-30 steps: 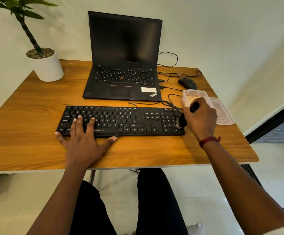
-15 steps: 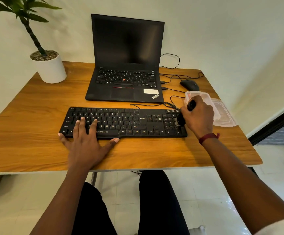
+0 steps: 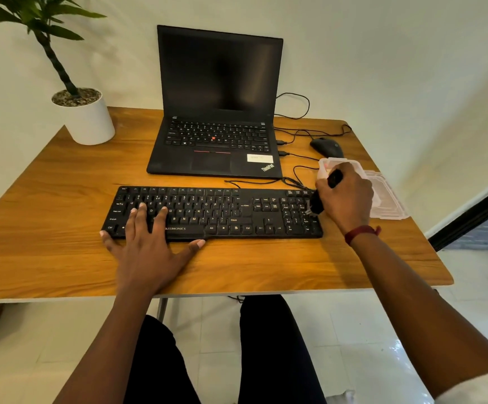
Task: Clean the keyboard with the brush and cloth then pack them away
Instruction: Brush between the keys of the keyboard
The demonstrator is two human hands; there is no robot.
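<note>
A black keyboard [image 3: 216, 212] lies across the front of the wooden desk [image 3: 62, 205]. My left hand [image 3: 149, 243] rests flat on its left end, fingers spread over the keys and thumb along the front edge. My right hand [image 3: 346, 199] grips a black brush [image 3: 317, 205], whose bristle end touches the number pad at the keyboard's right end. The brush handle sticks out above my fist. A clear plastic container [image 3: 325, 166] stands just behind my right hand, its lid [image 3: 388, 199] lying beside it. No cloth is in view.
An open black laptop [image 3: 216, 112] sits behind the keyboard. A black mouse [image 3: 325, 147] and loose cables [image 3: 295, 132] lie at the back right. A potted plant in a white pot [image 3: 86, 118] stands at the back left corner.
My right hand has moved the brush a little up the number pad, away from its front rows. My left hand stays flat on the keyboard's left end.
</note>
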